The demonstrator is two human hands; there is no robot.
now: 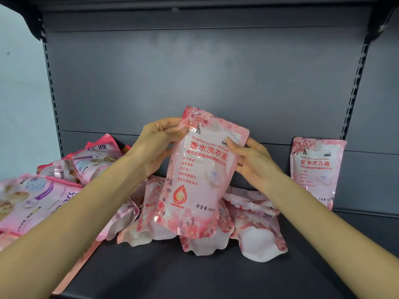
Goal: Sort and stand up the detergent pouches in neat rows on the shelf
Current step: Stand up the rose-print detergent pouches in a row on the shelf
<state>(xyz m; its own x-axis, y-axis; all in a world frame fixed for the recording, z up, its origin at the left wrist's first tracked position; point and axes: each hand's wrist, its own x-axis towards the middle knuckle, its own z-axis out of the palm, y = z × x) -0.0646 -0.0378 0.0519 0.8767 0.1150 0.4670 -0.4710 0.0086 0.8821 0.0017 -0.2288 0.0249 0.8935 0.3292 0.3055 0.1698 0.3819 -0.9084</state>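
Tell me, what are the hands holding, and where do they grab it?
Both hold one pink flowery detergent pouch: the left hand pinches its top left corner, the right hand grips its upper right edge.

A dark grey back panel (205, 78) fills the middle of the view, with a horizontal seam low down. A slotted left upright (50, 83) and right upright (356, 83) stand at its edges. An upper board (194, 5) overhangs the top. At far left is a pale wall (19, 104) with a small dark speck (8, 53).
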